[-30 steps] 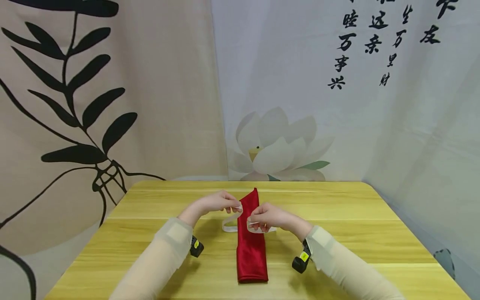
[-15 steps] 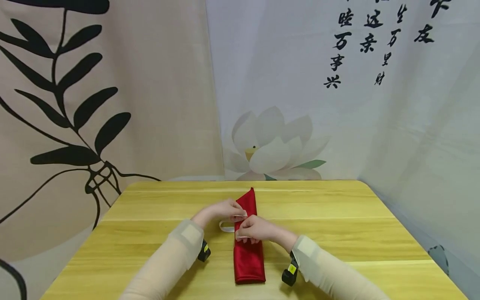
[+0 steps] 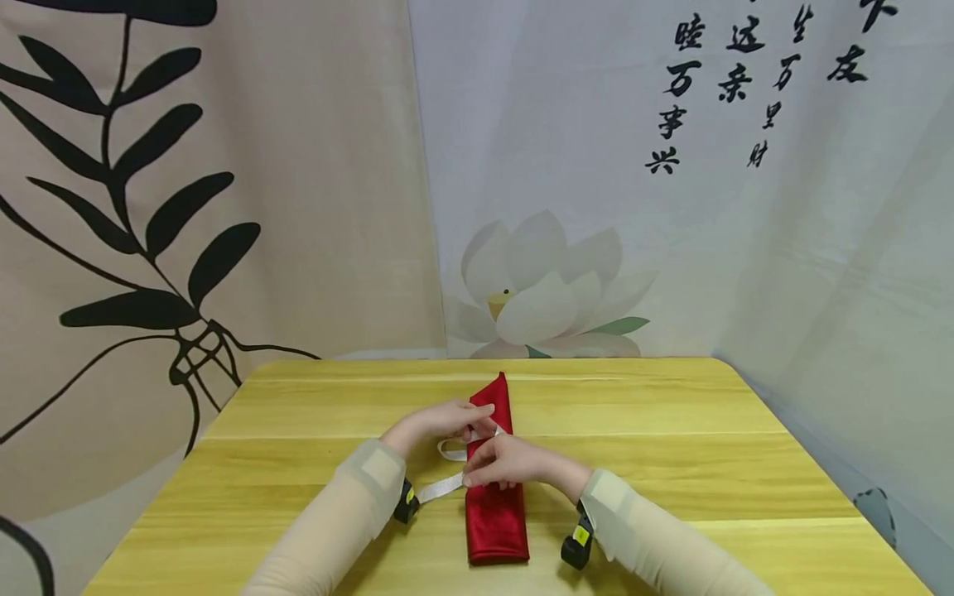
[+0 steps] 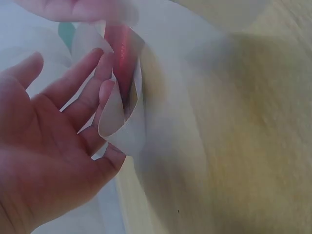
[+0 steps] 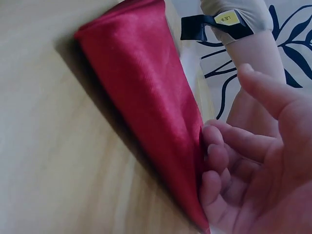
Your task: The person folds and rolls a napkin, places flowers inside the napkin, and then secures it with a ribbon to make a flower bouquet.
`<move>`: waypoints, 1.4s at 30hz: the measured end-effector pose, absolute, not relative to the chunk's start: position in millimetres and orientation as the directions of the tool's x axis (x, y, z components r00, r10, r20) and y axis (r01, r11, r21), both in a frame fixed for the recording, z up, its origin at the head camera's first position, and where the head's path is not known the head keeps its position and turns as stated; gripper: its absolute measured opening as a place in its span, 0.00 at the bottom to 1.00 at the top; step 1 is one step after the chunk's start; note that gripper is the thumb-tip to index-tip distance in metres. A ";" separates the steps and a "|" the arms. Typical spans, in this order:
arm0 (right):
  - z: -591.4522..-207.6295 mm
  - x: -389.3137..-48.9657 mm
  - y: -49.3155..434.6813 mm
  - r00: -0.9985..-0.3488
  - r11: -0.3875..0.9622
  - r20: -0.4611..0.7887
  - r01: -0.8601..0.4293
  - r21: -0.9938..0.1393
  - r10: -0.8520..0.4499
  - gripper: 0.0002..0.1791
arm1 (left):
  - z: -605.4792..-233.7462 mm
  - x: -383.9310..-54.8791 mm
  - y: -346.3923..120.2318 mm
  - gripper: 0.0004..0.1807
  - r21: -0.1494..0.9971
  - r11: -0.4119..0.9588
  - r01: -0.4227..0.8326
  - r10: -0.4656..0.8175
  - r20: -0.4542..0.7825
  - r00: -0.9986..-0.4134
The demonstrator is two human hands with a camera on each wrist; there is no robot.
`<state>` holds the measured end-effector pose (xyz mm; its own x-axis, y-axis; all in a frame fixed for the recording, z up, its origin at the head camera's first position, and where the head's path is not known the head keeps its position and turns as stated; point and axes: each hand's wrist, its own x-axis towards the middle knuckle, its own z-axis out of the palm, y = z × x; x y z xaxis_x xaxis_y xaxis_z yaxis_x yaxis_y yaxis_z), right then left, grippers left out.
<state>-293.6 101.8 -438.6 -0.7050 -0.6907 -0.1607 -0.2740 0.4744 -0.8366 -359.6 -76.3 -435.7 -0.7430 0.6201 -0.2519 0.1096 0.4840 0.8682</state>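
A long, narrow bundle of folded red satin cloth [image 3: 498, 521] lies on the table, its far end tapering to a point. White ribbon [image 3: 443, 487] passes across its middle, with one end stretching out to the left and a loop [image 3: 450, 451] beside the cloth. My left hand [image 3: 443, 420] is over the far half, fingers spread and thumb apart; in the left wrist view a ribbon curl [image 4: 122, 124] hangs at its fingertips. Just nearer, my right hand [image 3: 510, 460] touches the cloth's edge with loosely bent fingers [image 5: 214, 158], thumb held away in the right wrist view.
The wooden table [image 3: 656, 463] extends around both arms. Behind it hangs a pale curtain [image 3: 335, 165] printed with dark leaves, a lotus and writing. A black wrist camera [image 3: 577, 548] hangs beneath the right cuff, another [image 3: 406, 502] beneath the left.
Both hands came together over the cloth from holding ribbon ends apart. The fingers have since loosened, and a ribbon end now reaches out to the lower left. The head view shifted slightly.
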 end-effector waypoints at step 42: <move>-451.6 -346.7 135.2 -0.941 0.684 -0.014 -0.235 -0.690 -0.338 0.22 | -432.6 -318.1 -85.2 0.05 0.715 0.592 0.371 0.652 -0.155 -0.742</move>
<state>-346.7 135.2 -451.6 -0.9411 -0.3378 -0.0139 -0.2353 0.6842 -0.6903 -318.1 -85.2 -432.6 -0.7421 0.6522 -0.1550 0.3712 0.5923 0.7152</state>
